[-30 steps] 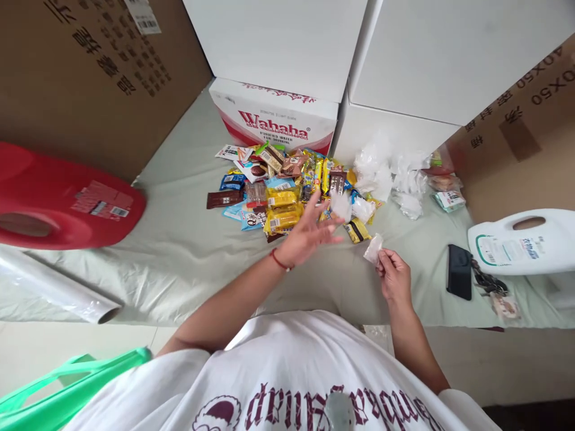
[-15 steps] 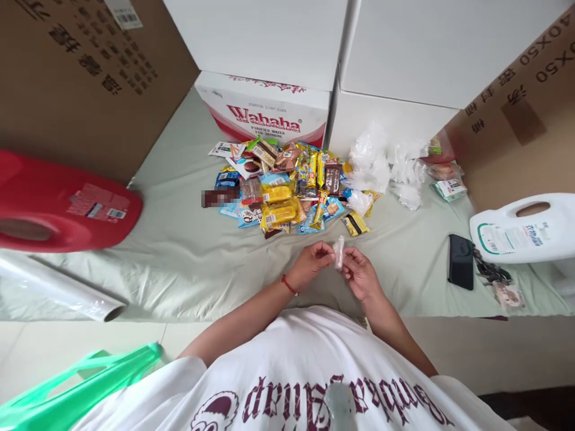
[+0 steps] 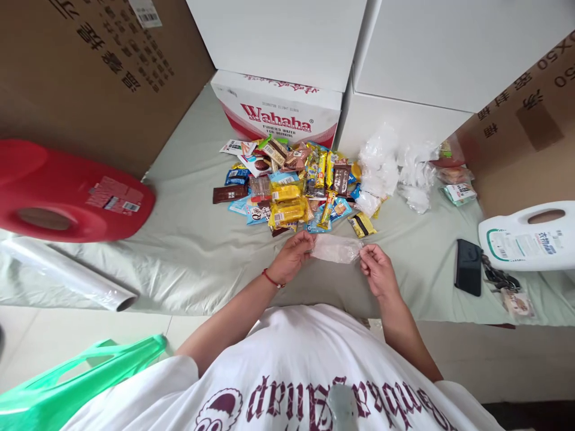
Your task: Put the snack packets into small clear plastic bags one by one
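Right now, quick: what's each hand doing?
Left hand: fingers closed on one end of the clear plastic bag.
Right hand: fingers closed on the bag's other end.

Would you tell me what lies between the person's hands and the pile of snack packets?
In the head view, only bare pale green sheet lies between the hands' clear plastic bag and the snack packets.

2 hands (image 3: pixel 291 257) on 1 clear bag (image 3: pixel 335 248); 1 snack pile (image 3: pixel 291 185), 2 jugs (image 3: pixel 67 194), 1 phone (image 3: pixel 467 266), 1 Wahaha box (image 3: pixel 278 111).
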Motion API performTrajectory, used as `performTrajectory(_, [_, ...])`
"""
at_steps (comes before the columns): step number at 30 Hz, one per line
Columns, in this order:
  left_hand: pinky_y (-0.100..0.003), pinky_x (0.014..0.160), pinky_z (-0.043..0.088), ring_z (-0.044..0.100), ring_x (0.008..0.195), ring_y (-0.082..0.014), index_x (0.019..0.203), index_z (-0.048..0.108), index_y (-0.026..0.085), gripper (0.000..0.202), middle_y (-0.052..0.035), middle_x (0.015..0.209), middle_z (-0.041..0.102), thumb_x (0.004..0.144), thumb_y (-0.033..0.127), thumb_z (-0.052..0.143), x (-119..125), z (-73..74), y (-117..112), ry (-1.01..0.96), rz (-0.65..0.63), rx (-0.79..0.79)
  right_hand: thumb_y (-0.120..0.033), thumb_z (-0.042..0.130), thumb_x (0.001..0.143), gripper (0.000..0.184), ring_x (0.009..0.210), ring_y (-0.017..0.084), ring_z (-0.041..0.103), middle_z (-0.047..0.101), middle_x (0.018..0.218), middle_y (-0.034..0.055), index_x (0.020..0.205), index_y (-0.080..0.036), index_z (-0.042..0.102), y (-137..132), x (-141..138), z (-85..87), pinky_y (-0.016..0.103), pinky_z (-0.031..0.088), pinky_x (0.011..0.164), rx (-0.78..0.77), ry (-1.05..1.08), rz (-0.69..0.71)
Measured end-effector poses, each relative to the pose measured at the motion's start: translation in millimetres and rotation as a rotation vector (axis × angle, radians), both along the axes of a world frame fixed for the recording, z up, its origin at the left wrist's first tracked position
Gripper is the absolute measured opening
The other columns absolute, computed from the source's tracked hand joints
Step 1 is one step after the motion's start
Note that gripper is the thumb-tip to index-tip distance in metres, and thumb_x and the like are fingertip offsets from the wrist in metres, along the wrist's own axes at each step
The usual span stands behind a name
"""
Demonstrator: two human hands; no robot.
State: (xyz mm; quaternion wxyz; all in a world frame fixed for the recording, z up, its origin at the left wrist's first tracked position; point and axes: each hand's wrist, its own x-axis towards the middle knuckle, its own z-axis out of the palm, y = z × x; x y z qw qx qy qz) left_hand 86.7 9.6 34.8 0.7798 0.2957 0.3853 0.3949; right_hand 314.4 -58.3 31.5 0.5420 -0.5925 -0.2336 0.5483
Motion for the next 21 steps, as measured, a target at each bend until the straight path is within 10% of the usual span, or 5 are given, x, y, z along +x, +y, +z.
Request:
performTrajectory(4, [-0.031, 0.078, 0.053, 0.067, 0.081, -0.0157, 0.083, 0.054, 0.02, 0.037, 0.0001, 0.087, 0.069, 0.074, 0.041, 0.083, -12.5, 3.5, 6.8, -0.012, -0.006, -0.02, -0.045, 0.091, 0.068, 0.04, 0.046, 0.002, 0.031, 0.053, 0.069, -0.0067, 0.08, -0.021, 0.06, 0.7, 21.7, 8.3, 0.018, 0.018, 0.041, 0.008, 0.025, -0.001])
performTrajectory(14, [-0.019, 0.054, 0.041, 0.06, 0.079, -0.0095, 0.12, 0.06, 0.027, 0.065, -0.0021, 0.118, 0.062, 0.066, 0.044, 0.092, 4.5, -5.1, -13.5, 0.029, 0.098, -0.061, -0.041, 0.095, 0.059, 0.046, 0.042, 0.001, 0.025, 0.049, 0.063, -0.0088, 0.078, -0.021, 0.059, 8.9, 0.8, 5.7, 0.014, 0.017, 0.037, -0.077, 0.22, -0.019])
performTrajectory(21, [-0.021, 0.048, 0.026, 0.039, 0.053, -0.0057, 0.078, 0.065, 0.017, 0.034, 0.0055, 0.063, 0.053, 0.068, 0.039, 0.088, 1.0, -18.6, -11.9, 0.186, 0.071, -0.031, -0.036, 0.093, 0.064, 0.037, 0.047, 0.002, 0.033, 0.053, 0.067, -0.0067, 0.08, -0.022, 0.063, 7.5, 7.6, 5.3, 0.014, 0.026, 0.038, 0.002, 0.228, -0.119])
